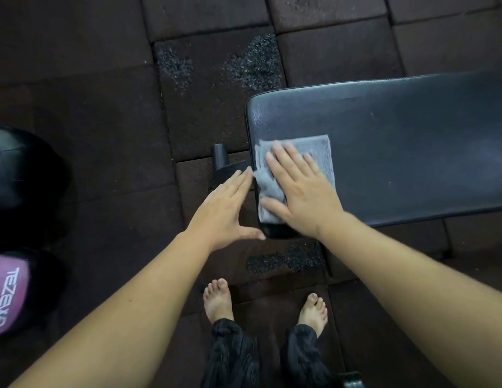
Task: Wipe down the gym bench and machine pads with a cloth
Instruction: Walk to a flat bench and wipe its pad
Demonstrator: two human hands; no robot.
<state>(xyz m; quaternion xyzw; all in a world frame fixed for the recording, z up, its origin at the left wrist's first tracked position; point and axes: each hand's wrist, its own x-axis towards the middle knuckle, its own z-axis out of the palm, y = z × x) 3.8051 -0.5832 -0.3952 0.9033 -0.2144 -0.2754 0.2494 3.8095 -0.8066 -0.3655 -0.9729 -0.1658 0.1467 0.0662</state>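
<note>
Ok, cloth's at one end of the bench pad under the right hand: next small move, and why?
Probably slide the right hand and grey cloth rightward along the bench pad: the cloth lies flat at the pad's left end, the rest lies bare, and the left hand touches that end.

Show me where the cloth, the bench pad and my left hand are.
cloth (321, 148), head view, bare upper right corner.
bench pad (412, 141), head view, bare top surface.
left hand (224, 208), head view, back of the hand.
</note>
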